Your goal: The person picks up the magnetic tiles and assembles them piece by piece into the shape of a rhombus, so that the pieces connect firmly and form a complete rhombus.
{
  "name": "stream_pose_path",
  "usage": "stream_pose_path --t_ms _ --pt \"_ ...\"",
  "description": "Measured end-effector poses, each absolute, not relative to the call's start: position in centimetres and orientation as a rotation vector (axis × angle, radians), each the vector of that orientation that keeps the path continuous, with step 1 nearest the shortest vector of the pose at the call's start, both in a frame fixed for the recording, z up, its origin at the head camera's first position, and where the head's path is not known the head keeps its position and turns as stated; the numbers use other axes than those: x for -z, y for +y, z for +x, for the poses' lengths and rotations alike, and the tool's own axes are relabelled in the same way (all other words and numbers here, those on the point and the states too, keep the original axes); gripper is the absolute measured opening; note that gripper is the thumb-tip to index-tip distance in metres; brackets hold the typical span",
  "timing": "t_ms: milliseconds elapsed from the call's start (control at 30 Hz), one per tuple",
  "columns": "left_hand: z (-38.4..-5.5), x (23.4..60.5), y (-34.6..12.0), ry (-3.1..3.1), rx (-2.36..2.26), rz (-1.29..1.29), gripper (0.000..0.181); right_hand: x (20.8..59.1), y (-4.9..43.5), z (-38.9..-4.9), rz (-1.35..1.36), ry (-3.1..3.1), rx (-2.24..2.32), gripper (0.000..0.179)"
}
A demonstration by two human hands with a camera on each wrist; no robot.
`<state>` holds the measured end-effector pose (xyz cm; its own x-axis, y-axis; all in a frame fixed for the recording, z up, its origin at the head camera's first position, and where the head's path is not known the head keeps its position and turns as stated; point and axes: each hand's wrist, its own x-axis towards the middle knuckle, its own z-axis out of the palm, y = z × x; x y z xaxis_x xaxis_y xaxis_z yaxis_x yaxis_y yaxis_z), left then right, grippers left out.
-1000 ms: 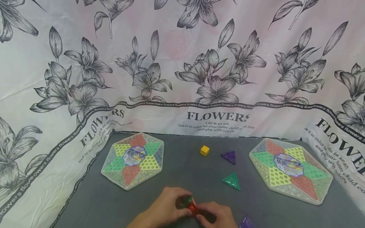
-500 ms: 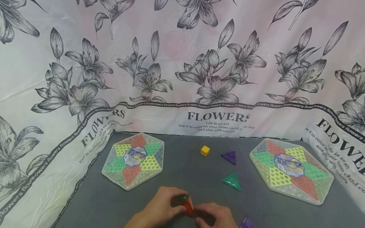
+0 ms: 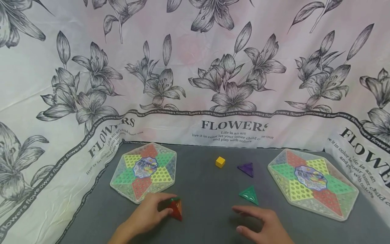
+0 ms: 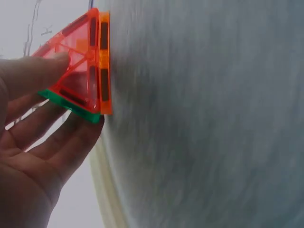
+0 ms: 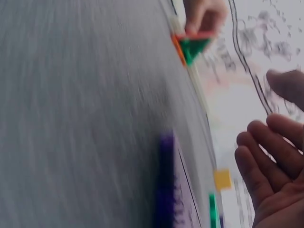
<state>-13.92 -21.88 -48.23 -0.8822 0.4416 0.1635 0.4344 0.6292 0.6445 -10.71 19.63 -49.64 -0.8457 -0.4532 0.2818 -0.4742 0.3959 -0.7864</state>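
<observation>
My left hand (image 3: 146,213) pinches a small pyramid of magnetic triangle tiles (image 3: 176,209) between thumb and fingers. In the left wrist view the pyramid (image 4: 78,66) shows a translucent red face, an orange face along the table side and a green face by the fingers. To the right, my right hand (image 3: 262,222) has its fingers spread with nothing in them. Just beyond it lies a green triangle tile (image 3: 250,195), with a purple triangle tile (image 3: 246,169) farther back. Another purple tile (image 5: 165,185) is blurred in the right wrist view.
A yellow cube (image 3: 220,162) sits near the back of the grey table (image 3: 201,189). Hexagonal star-patterned boards flank the area, one on the left (image 3: 166,183) and one on the right (image 3: 300,195). A flower-printed cloth (image 3: 170,132) hangs behind.
Both hands were together on the pyramid. My right hand has let go and moved right, opening its fingers; my left hand has carried the pyramid left, near the left board.
</observation>
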Motion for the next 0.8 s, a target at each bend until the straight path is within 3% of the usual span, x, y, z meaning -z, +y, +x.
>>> stream_pose_path --t_ms 233,367,567,800 --pt "-13.8 46.2 -22.7 2.896 -1.044 0.728 0.048 49.1 23.7 -11.5 0.744 -2.584 -1.372 0.052" --pt "-13.6 45.2 -22.0 2.904 -1.234 0.812 0.056 48.7 25.5 -11.8 0.675 -2.604 -1.357 0.053" --pt "-14.2 44.5 -18.4 2.446 -1.648 1.078 0.058 48.4 26.9 -12.9 0.651 -2.61 -1.316 0.056" --pt "-14.7 45.0 -12.6 2.202 -1.639 1.192 0.059 49.0 27.1 -14.6 0.641 -2.598 -1.309 0.057"
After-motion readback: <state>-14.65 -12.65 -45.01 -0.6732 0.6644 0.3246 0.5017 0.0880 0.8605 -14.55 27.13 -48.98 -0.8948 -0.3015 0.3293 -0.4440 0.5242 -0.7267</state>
